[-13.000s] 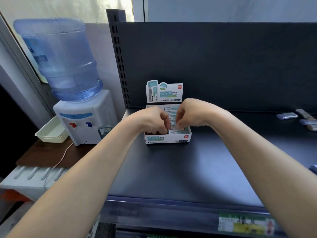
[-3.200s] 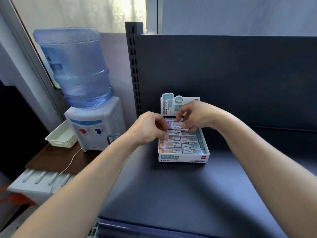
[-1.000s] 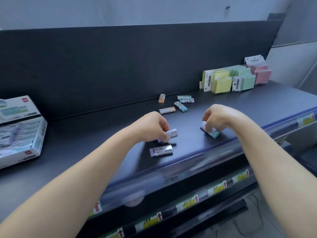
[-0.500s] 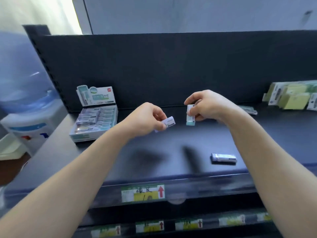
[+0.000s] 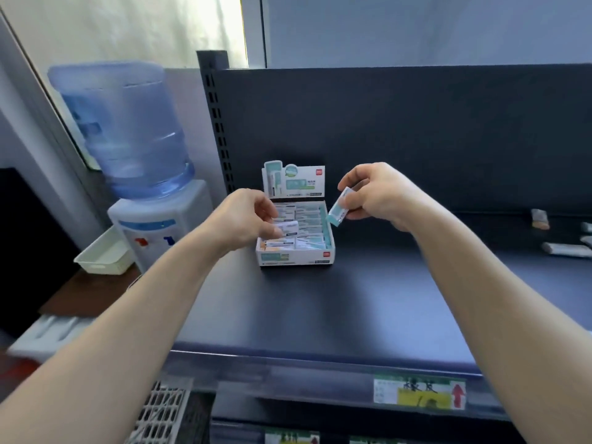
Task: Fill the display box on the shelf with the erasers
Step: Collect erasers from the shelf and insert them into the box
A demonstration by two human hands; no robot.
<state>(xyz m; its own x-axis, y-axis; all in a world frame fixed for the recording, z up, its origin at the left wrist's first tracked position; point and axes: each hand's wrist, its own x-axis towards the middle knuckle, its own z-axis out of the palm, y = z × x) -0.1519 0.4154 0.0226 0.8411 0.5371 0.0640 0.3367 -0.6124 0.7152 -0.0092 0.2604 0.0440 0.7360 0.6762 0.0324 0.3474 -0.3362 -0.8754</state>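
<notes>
Moved back within the last half second from the open middle of the shelf (image 5: 320, 309) to the display box (image 5: 296, 255) near the shelf's left back corner, with one fresh eraser in each hand; means two more ready to go into rows that look already almost full. Pinching with the left hand (image 5: 243, 219), fingers curled, a white-sleeved eraser (image 5: 290, 228) between thumb and fingertips, low over the box's left half; pinching with the right hand (image 5: 378, 193), also curled, a teal-ended eraser (image 5: 339, 210), tilted, just above the box's right wall; not touching each other. Still to collect: several loose erasers (image 5: 563, 249) near the shelf's right edge.
</notes>
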